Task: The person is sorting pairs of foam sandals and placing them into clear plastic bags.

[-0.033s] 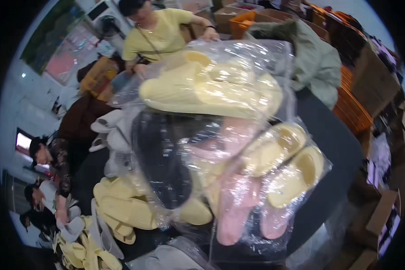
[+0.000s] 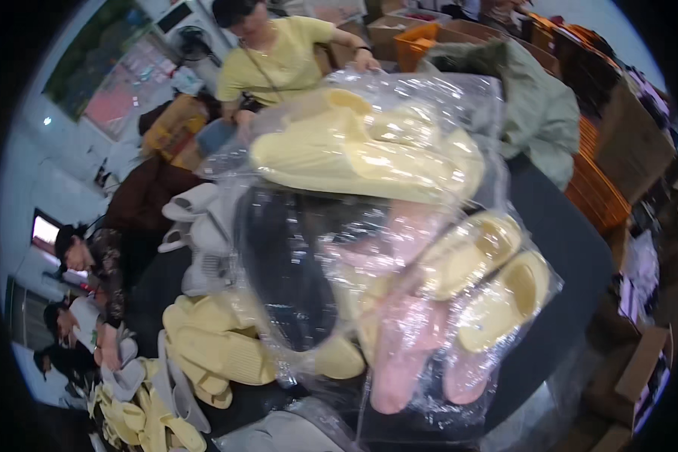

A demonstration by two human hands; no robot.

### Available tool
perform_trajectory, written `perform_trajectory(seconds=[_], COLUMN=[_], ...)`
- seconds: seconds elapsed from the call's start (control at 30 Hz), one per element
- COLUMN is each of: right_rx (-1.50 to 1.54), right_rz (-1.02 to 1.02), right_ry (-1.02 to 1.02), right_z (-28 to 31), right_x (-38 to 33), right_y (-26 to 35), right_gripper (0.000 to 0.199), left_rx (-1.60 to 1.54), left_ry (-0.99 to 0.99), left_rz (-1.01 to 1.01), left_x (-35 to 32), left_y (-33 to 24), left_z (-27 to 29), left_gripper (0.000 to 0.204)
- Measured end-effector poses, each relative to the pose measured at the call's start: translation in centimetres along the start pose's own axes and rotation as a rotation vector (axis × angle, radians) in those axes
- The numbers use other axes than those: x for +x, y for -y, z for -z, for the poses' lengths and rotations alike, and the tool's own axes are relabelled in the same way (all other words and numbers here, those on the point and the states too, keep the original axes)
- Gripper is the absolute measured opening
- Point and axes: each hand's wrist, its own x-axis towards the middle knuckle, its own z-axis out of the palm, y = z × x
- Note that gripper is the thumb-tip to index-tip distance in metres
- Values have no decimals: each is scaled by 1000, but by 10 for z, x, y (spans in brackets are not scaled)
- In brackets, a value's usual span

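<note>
Neither my left hand nor my right hand shows in the head view. Bagged slippers are heaped on a dark table (image 2: 569, 241). On top lies a pair of pale yellow slippers (image 2: 309, 162) in a clear plastic bag. Beneath it, black slippers (image 2: 286, 279) show through glossy plastic. Pink slippers (image 2: 395, 369) and another yellow pair (image 2: 501, 313), also bagged, lie at the right of the heap. Left of it are loose yellow slippers (image 2: 230, 358) and grey slippers (image 2: 203, 260). Bagged grey slippers (image 2: 286, 431) sit at the bottom edge, partly cut off.
Across the table, a person in a yellow top (image 2: 282, 60) has a hand by the top bag. Further people, one in a dark patterned sleeve (image 2: 109, 282), work along the left. A green sack (image 2: 539, 105), an orange crate (image 2: 599, 188) and cardboard boxes (image 2: 633, 128) crowd the right.
The whole scene sits slightly further right and a little lower in the picture. The slippers keep their places relative to one another.
</note>
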Motion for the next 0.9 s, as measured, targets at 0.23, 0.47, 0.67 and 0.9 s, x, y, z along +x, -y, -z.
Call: perform_trajectory(seconds=[0.23, 0.47, 0.67, 0.9], right_rx=[77, 139, 217, 285], right_rz=[156, 413, 605, 739], right_ry=[-211, -320, -298, -231], right_z=[59, 82, 65, 50], right_x=[78, 124, 85, -31], right_y=[56, 131, 175, 171], right_gripper=[39, 40, 41, 42], left_rx=[37, -137, -188, -80], left_ry=[-83, -62, 47, -130], left_rz=[67, 67, 65, 7], left_x=[6, 22, 31, 27], left_y=[-19, -28, -31, -27], left_z=[17, 34, 56, 57], left_gripper=[48, 43, 51, 49])
